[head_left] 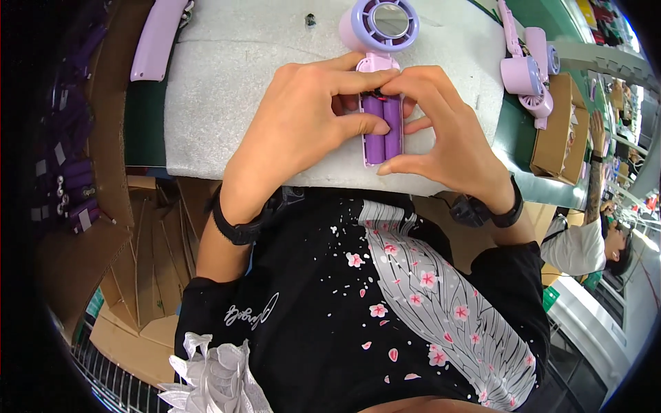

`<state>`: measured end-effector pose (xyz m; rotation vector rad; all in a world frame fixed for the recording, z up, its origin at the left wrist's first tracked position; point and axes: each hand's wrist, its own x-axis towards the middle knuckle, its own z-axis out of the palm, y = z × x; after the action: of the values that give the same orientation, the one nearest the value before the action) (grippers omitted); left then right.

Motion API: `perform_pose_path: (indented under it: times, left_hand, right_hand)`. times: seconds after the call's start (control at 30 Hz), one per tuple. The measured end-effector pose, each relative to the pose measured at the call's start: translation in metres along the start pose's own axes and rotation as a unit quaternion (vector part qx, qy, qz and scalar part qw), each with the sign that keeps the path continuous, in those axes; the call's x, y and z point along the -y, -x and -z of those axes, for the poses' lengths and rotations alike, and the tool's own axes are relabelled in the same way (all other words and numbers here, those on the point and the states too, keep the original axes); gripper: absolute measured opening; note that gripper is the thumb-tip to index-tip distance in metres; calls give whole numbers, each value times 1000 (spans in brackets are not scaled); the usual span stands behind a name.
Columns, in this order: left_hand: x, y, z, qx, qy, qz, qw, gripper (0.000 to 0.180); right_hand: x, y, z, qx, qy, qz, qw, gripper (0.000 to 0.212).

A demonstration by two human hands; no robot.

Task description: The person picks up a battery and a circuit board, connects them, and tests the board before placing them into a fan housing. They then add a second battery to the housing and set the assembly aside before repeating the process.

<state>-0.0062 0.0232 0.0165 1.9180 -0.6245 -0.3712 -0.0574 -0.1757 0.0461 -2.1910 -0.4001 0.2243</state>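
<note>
A small handheld fan [379, 31] in pink and lilac lies on the white foam sheet [227, 103], its round head away from me. Its handle is uncovered, and two purple battery cells [392, 134] sit side by side in it. My left hand [296, 113] grips the handle from the left, with the thumb pressing on the cells and the index finger across the upper handle. From the right, my right hand [451, 131] holds it, fingertips by the dark and red wires above the cells and thumb at the lower end.
A pink handle cover [158, 38] lies at the far left. Several assembled fans [523, 76] rest at the right, beside a cardboard box [558, 131]. A carton [89, 199] of purple battery cells stands on the left. Another person [578, 241] sits at the right.
</note>
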Motion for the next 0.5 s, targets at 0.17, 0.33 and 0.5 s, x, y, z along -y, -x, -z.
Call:
perform_pose_path:
  times: [0.17,0.33,0.5]
  left_hand:
    - [2,-1,-2,3,5,21,1000,56]
    - [2,-5,-1,12,19,4,1000,58]
    - [9,1,-6,-20,48,-55,997,48]
  right_hand:
    - [-16,-7,6,-1,62,71,996,39]
    - [-25,-11,5,-23,140,141,980,28]
    - [-13,3,1,7,145,124,982,38]
